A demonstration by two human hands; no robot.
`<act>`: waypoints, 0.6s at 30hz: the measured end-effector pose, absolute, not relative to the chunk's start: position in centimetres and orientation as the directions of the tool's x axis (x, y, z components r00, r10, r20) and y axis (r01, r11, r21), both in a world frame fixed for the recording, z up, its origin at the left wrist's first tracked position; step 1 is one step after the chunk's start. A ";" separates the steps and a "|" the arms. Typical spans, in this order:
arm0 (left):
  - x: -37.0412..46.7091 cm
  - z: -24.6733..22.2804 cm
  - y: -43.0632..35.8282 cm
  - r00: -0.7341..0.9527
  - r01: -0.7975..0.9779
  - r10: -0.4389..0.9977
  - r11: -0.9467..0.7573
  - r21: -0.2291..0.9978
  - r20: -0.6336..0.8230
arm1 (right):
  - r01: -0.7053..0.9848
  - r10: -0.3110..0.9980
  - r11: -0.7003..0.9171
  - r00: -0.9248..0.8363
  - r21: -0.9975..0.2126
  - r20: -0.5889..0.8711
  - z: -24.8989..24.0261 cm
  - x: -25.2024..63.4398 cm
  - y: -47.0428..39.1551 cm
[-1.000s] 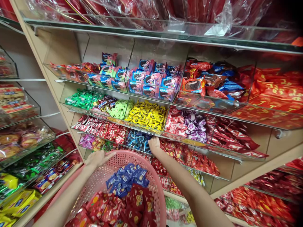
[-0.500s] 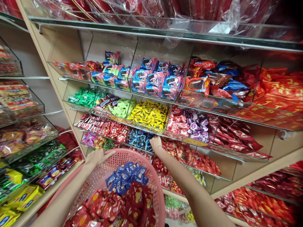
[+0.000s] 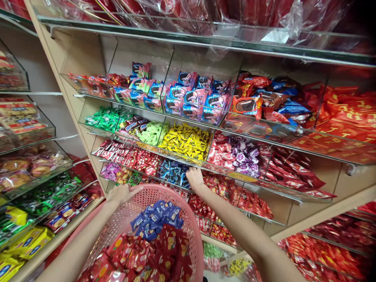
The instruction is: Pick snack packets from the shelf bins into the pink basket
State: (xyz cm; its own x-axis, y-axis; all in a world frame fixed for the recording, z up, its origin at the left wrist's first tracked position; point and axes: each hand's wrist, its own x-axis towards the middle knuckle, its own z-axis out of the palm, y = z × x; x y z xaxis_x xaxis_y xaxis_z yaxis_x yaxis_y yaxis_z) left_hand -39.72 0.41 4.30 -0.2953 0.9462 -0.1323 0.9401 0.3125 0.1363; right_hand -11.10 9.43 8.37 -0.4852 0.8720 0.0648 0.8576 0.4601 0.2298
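Basket in pink perforated plastic (image 3: 196,225) sits low in front of me, part loaded: small square blue packets (image 3: 157,217) heaped at the far side, glossy red packets (image 3: 132,252) nearer me. That much is in. Bare wall shows above the pile, so I judge there's room left. Stock is plentiful on the shelves: shiny blue-and-black wrapped sweets (image 3: 173,173) in a clear-fronted bin, small yellow twist-wrapped sweets (image 3: 186,141) one row up. None of either visible in the basket.

Pose: left hand (image 3: 119,194) is closed over the rim at the far left, thumb laid along the edge, forearm running down outside the load. Right hand (image 3: 194,178) is out at nearly full reach, beyond the rim, at the blue sweets' right side, back of hand up, fingers bent. Fingertips hidden; can't tell whether they're gripping a sweet or nothing.
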 end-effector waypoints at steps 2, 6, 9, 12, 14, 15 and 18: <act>-39.8 4.2 0.6 -0.294 0.940 0.946 0.312 0.138 -0.135 | 0.862 0.861 0.438 -0.484 0.256 0.156 8.7 -10.7 8.2; -39.7 3.7 0.9 -0.287 0.942 0.950 0.304 0.145 -0.127 | 0.814 0.777 0.551 -0.580 0.182 0.243 8.9 -10.4 4.8; -39.5 3.6 1.0 -0.290 0.940 0.949 0.308 0.151 -0.127 | 0.697 0.688 0.713 -0.673 -0.077 0.274 7.8 -11.1 2.5; -39.1 3.7 1.0 -0.295 0.938 0.947 0.312 0.151 -0.126 | 0.557 0.662 0.744 -0.687 -0.369 0.299 5.4 -12.5 1.3; -38.9 3.9 1.0 -0.284 0.941 0.951 0.300 0.154 -0.118 | 0.491 0.672 0.716 -0.676 -0.496 0.301 3.5 -13.3 1.0; -38.9 3.9 1.0 -0.278 0.943 0.954 0.294 0.156 -0.116 | 0.472 0.684 0.696 -0.665 -0.541 0.300 2.7 -13.6 1.0; -39.0 4.0 0.9 -0.275 0.944 0.954 0.291 0.157 -0.118 | 0.447 0.710 0.646 -0.649 -0.619 0.272 0.8 -14.0 1.0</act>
State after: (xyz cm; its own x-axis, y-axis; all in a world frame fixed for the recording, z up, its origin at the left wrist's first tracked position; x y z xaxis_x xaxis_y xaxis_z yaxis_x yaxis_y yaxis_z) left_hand -38.96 0.88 4.02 -0.2748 0.9542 -0.1180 0.9437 0.2912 0.1568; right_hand -14.04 1.02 0.84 -0.6493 0.7102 0.2720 0.4469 0.6457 -0.6192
